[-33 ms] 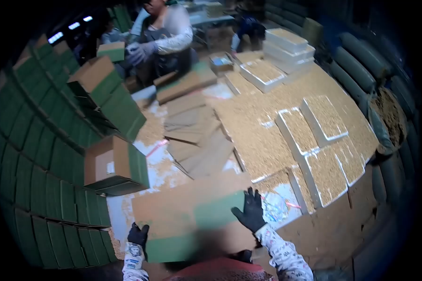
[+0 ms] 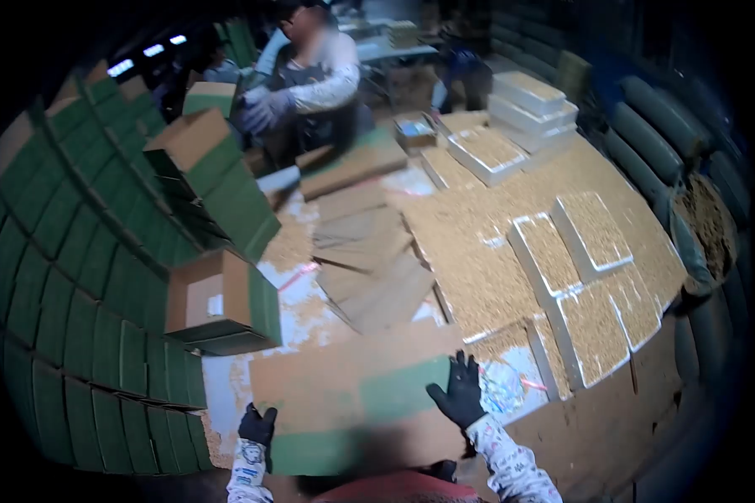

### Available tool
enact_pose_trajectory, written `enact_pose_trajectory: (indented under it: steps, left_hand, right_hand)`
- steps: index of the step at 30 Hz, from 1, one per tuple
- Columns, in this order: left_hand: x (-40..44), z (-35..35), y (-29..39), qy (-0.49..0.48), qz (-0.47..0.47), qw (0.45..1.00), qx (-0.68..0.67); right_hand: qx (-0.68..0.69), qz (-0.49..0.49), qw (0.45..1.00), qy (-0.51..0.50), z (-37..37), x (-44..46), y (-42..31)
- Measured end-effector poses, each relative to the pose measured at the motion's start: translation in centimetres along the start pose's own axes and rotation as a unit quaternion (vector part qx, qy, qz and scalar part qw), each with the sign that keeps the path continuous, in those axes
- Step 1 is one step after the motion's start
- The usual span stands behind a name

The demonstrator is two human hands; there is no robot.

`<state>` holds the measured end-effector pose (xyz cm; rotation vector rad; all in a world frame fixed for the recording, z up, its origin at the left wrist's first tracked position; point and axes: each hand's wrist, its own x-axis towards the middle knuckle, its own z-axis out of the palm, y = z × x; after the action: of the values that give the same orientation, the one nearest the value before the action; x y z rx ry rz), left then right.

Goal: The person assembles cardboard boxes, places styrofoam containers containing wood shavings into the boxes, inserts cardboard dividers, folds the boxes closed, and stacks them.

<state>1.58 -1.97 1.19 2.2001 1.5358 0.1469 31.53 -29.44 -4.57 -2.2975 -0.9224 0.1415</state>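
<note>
A flat brown and green cardboard piece [image 2: 344,381] lies in front of me at the near side of the table. My left hand [image 2: 257,425], in a black glove, is at its left edge, thumb at the cardboard and the other fingers curled at the side. On the right edge rests my right hand [image 2: 460,392], also black-gloved, with its fingers spread. Beyond it are overlapping flat cardboard sheets [image 2: 365,251]. An open green and brown box [image 2: 264,302] stands to the left, its inside showing a small white patch.
Green boxes [image 2: 84,335] are stacked along the left. At right, white trays [image 2: 591,335] of tan granular material stand on a spread of it [image 2: 470,251]. A person [image 2: 310,84] in gloves is at the back. Filled sacks [image 2: 646,142] line the right side.
The view has shifted, so the whole scene sits slightly lower and further right. Both my hands remain at the edges of the cardboard.
</note>
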Motion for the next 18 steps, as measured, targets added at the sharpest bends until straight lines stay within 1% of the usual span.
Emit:
enact_pose_trajectory:
  steps: [1, 2, 4, 6, 7, 8, 9, 10, 11, 12, 13, 15, 16, 17, 18]
  left_hand:
    - [-0.2, 0.9, 0.1, 0.048, -0.008, 0.999, -0.011]
    - [1.2, 2.9, 1.0, 0.110, 0.009, 0.990, -0.087]
    - [0.8, 0.9, -0.2, 0.201, -0.009, 0.974, -0.107]
    - [0.1, -2.7, -0.1, 0.238, 0.009, 0.956, -0.173]
    - [0.5, -3.4, -0.2, 0.257, 0.001, 0.945, -0.204]
    - [-0.1, -5.7, 0.9, 0.249, 0.016, 0.942, -0.225]
    - [-0.5, -6.9, 2.1, 0.270, 0.038, 0.921, -0.278]
    - [-0.9, -7.8, 3.4, 0.291, 0.062, 0.897, -0.328]
    - [-1.6, -8.7, 5.4, 0.398, 0.141, 0.869, -0.257]
    - [-2.9, -9.3, 7.5, 0.445, 0.214, 0.848, -0.191]
    - [-4.1, -10.0, 9.5, 0.494, 0.279, 0.815, -0.120]
    - [-6.7, -10.6, 12.8, 0.385, 0.420, 0.822, -0.007]
    - [-7.9, -10.8, 14.5, 0.275, 0.490, 0.826, 0.046]
    - [-8.9, -10.9, 15.8, 0.160, 0.550, 0.814, 0.099]
    - [-9.4, -11.2, 16.1, 0.042, 0.598, 0.786, 0.152]
  right_hand:
    - [-0.007, 0.002, 1.000, 0.000, 0.6, -0.2, 0.9]
    - [-0.076, -0.028, 0.996, 0.035, -2.5, 2.0, 0.5]
    - [-0.065, -0.017, 0.998, 0.008, -1.9, 0.6, -1.3]
    - [-0.004, -0.014, 1.000, -0.010, -3.7, -0.9, -3.6]
    - [-0.048, -0.135, 0.988, 0.058, -2.4, -1.7, -1.0]
    - [-0.089, -0.251, 0.956, 0.121, -1.7, -2.0, 1.2]
    - [0.277, -0.001, 0.961, 0.002, -5.9, -2.6, -2.2]
    - [0.282, -0.020, 0.956, -0.072, -7.6, -1.1, -4.8]
    - [0.287, -0.032, 0.946, -0.146, -8.9, -0.1, -7.4]
    - [0.291, -0.042, 0.930, -0.218, -9.9, 0.6, -10.0]
    - [0.295, -0.048, 0.910, -0.289, -10.7, 0.9, -12.2]
    - [0.299, -0.055, 0.853, -0.424, -11.8, 1.4, -15.9]
    - [0.287, -0.157, 0.837, -0.439, -12.1, 1.6, -16.7]
    - [0.282, -0.255, 0.811, -0.444, -12.3, 1.9, -17.6]
    - [0.209, -0.276, 0.795, -0.497, -12.5, 3.2, -20.0]
